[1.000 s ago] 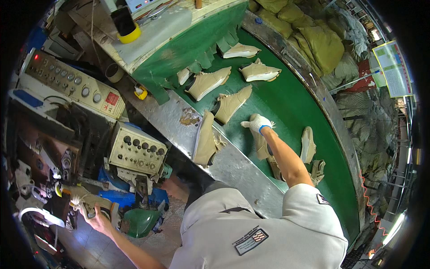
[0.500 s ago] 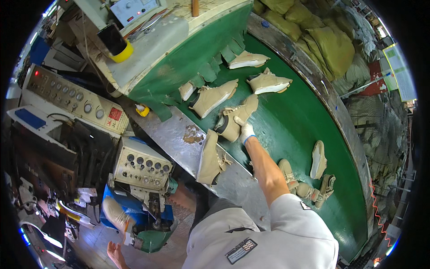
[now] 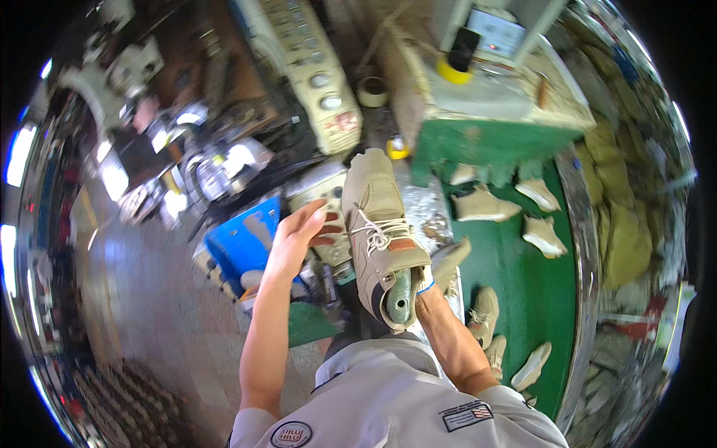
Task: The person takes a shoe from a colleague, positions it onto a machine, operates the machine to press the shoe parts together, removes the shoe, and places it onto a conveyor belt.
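In front of me a beige lace-up shoe is raised, toe pointing away. A green shoe last fills its opening. My right hand, in a white glove with a blue cuff, grips the shoe from its right side; most of the fingers are hidden behind it. Bare and with fingers apart, my left hand is just left of the shoe and holds nothing. Below that hand is a machine with a blue part and a beige control box.
On the right, a green conveyor belt carries several beige shoes. A metal ledge runs along its near side. A long control panel stands ahead, beside a worktable. Piled sacks line the far right.
I have turned left. My right hand has lifted the shoe off the belt and brought it in front of me. My left hand has risen from the lower left toward it.
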Demonstrator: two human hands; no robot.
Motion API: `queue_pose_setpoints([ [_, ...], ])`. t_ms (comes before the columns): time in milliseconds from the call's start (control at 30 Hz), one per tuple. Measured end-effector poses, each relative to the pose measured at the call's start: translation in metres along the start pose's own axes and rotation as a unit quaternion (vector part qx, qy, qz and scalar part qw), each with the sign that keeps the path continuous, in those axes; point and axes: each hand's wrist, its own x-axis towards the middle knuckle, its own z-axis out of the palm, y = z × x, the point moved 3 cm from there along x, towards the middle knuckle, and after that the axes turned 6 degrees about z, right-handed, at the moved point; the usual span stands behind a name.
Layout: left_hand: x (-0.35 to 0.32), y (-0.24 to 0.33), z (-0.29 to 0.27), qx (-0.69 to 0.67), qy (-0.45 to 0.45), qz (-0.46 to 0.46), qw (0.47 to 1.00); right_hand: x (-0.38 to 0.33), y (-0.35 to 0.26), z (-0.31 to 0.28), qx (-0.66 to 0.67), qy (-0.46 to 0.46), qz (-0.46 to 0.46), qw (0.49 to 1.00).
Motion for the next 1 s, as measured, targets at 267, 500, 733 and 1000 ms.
queue_pose_setpoints([
  [267,-0.046,0.011,-0.150,0.016,0.233,0.026,0.972,0.077,0.101,0.092,-0.171,-0.062,0.069,0.981],
  [500,-0.058,0.021,-0.226,-0.076,0.362,0.121,0.921,0.125,0.139,0.178,-0.249,-0.134,0.067,0.957],
  [733,-0.034,0.015,-0.255,-0.152,0.356,0.178,0.905,0.177,0.164,0.198,-0.206,-0.113,0.041,0.971],
  [1000,-0.022,-0.040,-0.224,-0.243,0.275,0.058,0.928,0.208,0.179,0.182,-0.307,-0.073,-0.075,0.946],
])
